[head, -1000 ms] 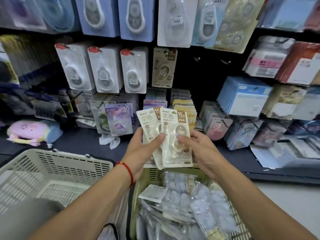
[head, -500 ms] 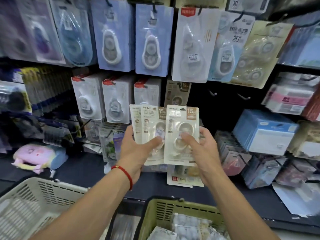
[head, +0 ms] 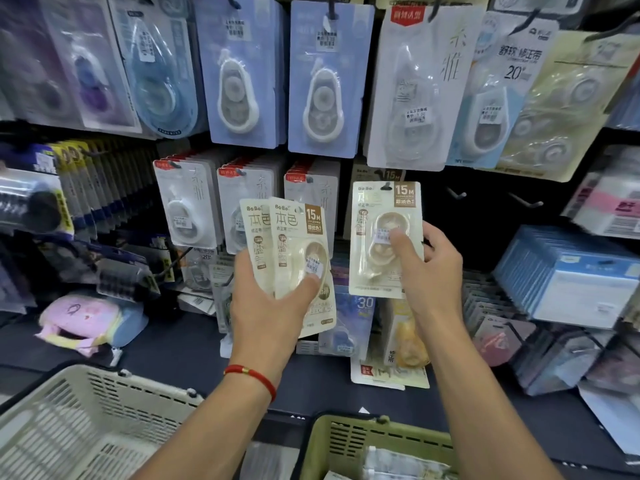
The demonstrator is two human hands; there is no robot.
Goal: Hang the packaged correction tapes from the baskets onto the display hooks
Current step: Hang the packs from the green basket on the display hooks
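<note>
Head view: the right hand (head: 429, 268) pinches one cream correction tape pack (head: 385, 237), thumb on the blister, its hang hole level with a dark hook tip (head: 385, 186) at 12 o'clock. I judge the hanging step is in hand; next the hole must slide onto that hook. The left hand (head: 273, 306) grips the spare packs (head: 294, 251) at 9 o'clock. Bare hooks (head: 457, 194) at 3 o'clock leave room; the white pack (head: 420, 84) above crowds the top edge

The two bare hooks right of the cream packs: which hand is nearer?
Right. The right hand, holding one cream pack, sits just below-left of the bare hooks; the left hand is farther left, gripping the other packs.
</note>
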